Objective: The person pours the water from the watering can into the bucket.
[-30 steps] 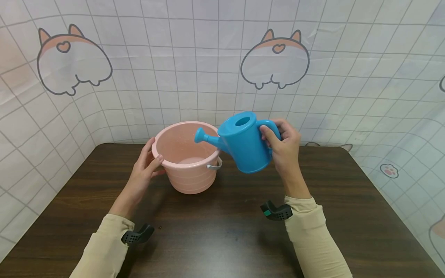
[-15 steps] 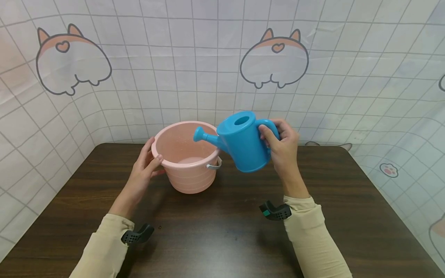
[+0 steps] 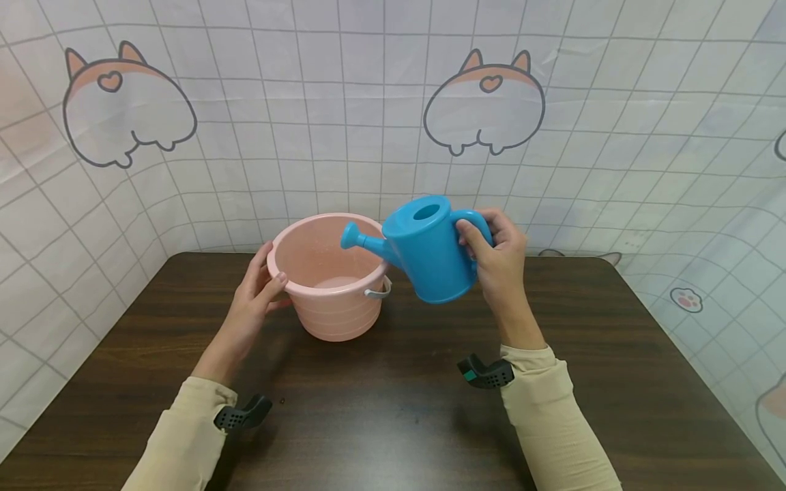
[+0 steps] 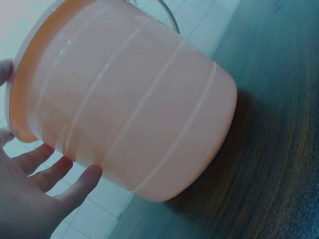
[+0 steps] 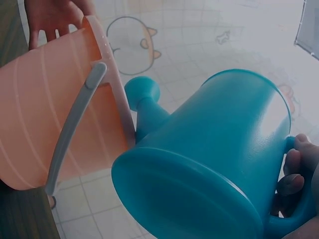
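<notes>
On the table's back left stands a pink bucket (image 3: 334, 314), its grey handle (image 3: 379, 292) hanging down on the right side. My left hand (image 3: 244, 301) holds its left edge, thumb at the rim; in the left wrist view, several fingers (image 4: 82, 186) touch the outer wall. A blue watering can (image 3: 432, 259) is held in the air by my right hand (image 3: 502, 256), which grips its loop handle. The can tips left, and its spout's rose (image 3: 351, 236) sits over the bucket's mouth. No water is visible leaving the spout. The bucket's visible inside bottom looks bare.
The dark wood table (image 3: 381, 423) ends at a white gridded cloth (image 3: 295, 136) printed with cartoon corgis, which rises behind and along both sides. Black straps with camera mounts (image 3: 488, 373) sit on both wrists. A tiny dark speck lies near the left wrist.
</notes>
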The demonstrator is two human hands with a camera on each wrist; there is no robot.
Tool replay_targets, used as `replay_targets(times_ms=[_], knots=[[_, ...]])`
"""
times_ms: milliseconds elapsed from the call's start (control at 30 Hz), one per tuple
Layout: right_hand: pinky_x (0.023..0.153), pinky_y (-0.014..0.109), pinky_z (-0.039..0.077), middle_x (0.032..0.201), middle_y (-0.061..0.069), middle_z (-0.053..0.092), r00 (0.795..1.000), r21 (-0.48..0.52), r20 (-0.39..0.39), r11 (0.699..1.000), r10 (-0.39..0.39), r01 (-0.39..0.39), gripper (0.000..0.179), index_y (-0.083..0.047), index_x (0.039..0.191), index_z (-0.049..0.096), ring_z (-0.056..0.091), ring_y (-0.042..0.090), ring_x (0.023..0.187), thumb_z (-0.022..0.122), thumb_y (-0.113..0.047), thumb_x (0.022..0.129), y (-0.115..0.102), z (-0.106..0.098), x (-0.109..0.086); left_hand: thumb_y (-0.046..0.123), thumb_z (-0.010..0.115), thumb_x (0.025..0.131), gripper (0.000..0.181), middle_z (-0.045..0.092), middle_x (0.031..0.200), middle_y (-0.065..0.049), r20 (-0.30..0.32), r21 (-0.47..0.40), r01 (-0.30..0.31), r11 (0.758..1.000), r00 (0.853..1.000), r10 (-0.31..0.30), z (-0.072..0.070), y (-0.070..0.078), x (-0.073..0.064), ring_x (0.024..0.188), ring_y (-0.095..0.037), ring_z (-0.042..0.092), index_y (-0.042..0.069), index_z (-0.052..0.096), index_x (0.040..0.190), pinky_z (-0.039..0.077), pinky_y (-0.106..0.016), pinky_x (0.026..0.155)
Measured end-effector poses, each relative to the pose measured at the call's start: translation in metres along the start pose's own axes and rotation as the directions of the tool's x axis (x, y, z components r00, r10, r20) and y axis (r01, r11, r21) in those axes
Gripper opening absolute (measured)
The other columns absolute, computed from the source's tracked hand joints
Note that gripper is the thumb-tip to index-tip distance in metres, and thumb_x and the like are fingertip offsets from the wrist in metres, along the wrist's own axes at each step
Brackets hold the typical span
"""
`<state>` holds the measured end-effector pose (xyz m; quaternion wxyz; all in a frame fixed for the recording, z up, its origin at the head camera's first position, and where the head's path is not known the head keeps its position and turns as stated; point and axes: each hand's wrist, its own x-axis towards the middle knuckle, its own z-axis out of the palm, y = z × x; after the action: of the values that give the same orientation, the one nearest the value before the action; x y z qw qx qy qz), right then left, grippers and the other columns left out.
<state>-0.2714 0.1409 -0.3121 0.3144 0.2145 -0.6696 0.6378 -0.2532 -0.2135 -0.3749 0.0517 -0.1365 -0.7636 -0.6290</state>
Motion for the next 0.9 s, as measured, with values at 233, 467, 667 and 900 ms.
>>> replay_targets(times_ms=[233, 467, 667, 900], knots=[[0.057, 0.022, 0.045, 0.07, -0.002, 0.056, 1.0, 0.009, 0.001, 1.0, 0.007, -0.007, 0.015, 0.002, 0.092, 0.057, 0.049, 0.013, 0.059, 0.059, -0.013, 0.088, -0.0003, 0.0003, 0.0002, 0.028, 0.045, 0.096, 0.06, 0.025, 0.15, -0.011, 0.001, 0.002, -0.01, 1.0, 1.0, 0.01, -0.0009, -0.0007, 0.0006, 0.128, -0.028, 0.039, 0.032, 0.012, 0.146, 0.048, -0.044, 0.09], [0.057, 0.022, 0.045, 0.07, -0.002, 0.056, 1.0, 0.004, 0.011, 1.0, 0.007, -0.007, 0.014, 0.001, 0.093, 0.058, 0.049, 0.014, 0.059, 0.059, -0.013, 0.089, -0.0002, -0.0002, 0.0, 0.028, 0.045, 0.096, 0.06, 0.025, 0.15, -0.01, 0.0, 0.0, -0.007, 1.0, 1.0, 0.007, -0.0009, -0.0012, 0.0003, 0.13, -0.034, 0.035, 0.033, 0.013, 0.146, 0.049, -0.041, 0.089], [0.058, 0.022, 0.045, 0.072, -0.001, 0.056, 1.0, 0.002, 0.012, 1.0, 0.028, -0.028, 0.015, 0.0, 0.094, 0.058, 0.049, 0.014, 0.061, 0.059, -0.014, 0.089, -0.0029, -0.0005, -0.0004, 0.028, 0.044, 0.096, 0.06, 0.025, 0.15, -0.01, 0.001, 0.003, -0.009, 1.0, 1.0, 0.009, -0.0011, -0.0011, 0.0, 0.13, -0.034, 0.035, 0.033, 0.012, 0.146, 0.048, -0.043, 0.089], [0.059, 0.022, 0.046, 0.072, -0.001, 0.057, 0.999, -0.009, 0.01, 0.999, 0.032, -0.032, 0.014, -0.002, 0.093, 0.058, 0.05, 0.014, 0.062, 0.059, -0.015, 0.089, -0.0033, -0.0009, -0.0001, 0.028, 0.045, 0.096, 0.06, 0.024, 0.15, -0.009, 0.004, 0.005, -0.006, 1.0, 1.0, 0.006, -0.0014, -0.0004, 0.0, 0.13, -0.034, 0.035, 0.033, 0.012, 0.146, 0.048, -0.044, 0.09]])
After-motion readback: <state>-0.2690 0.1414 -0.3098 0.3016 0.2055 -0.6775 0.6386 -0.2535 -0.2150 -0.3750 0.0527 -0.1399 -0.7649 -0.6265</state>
